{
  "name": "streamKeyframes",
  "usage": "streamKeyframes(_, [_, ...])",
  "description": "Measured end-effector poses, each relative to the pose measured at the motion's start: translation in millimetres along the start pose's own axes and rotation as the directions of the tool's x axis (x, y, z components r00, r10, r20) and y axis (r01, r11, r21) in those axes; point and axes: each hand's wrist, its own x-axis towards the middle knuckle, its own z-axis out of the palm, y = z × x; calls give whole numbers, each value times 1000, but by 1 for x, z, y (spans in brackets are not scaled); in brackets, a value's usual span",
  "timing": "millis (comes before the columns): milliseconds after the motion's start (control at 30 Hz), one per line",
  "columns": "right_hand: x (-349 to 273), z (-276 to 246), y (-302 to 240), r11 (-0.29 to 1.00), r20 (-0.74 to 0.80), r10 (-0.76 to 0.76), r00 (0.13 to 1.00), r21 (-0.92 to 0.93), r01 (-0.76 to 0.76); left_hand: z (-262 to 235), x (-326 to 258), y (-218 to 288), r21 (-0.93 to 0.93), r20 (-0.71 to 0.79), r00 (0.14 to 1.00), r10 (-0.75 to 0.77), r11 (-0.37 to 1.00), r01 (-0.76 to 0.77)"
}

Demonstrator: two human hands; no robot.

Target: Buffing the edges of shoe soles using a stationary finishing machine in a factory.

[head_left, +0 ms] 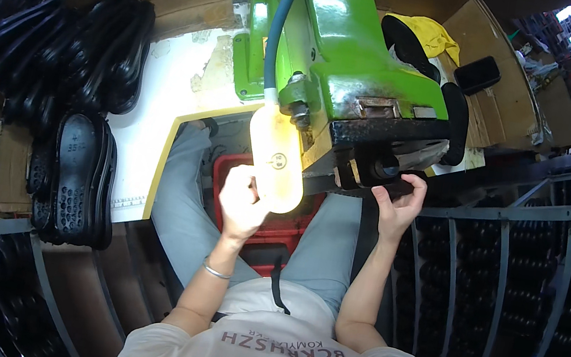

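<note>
A green machine (366, 49) with a worn black lower edge stands in front of me. Beneath its head, my right hand (400, 208) pinches the end of a black shoe sole (397, 188) between thumb and fingers; the rest of the sole is hard to separate from the dark machine parts. My left hand (242, 205) has its fingers curled beside the bright yellow-white lamp (277, 158), which covers its fingertips. Whatever those fingers hold is hidden. A blue-grey hose (279, 28) runs down to the lamp.
Black shoe soles (78, 168) are piled on the white, yellow-edged table (163, 99) at the left. More black soles (452, 115) and a yellow cloth (435, 38) lie right of the machine. A red crate (228, 166) sits between my legs. Metal racks (500, 287) flank me.
</note>
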Motion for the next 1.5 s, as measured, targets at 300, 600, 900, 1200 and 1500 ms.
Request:
streamKeyframes(300, [3,19,-3,984,127,-68,990,171,46,-27,-11,6,-68,121,988,-99,992,108])
streamKeyframes(600, [8,3,67,879,37,163,986,449,-162,49,-16,-6,-25,-42,999,-21,999,20])
streamKeyframes(900, [20,3,-4,999,44,-36,998,7,35,7,-5,-1,21,-70,994,87,996,-86])
streamKeyframes(1200, [1,46,-34,979,47,-202,978,-27,204,-27,-16,-10,-325,-56,998,-39,946,19])
streamKeyframes(1500, [-9,18,-71,813,102,382,919,435,-387,49,-33,46,-179,242,862,445,894,-411])
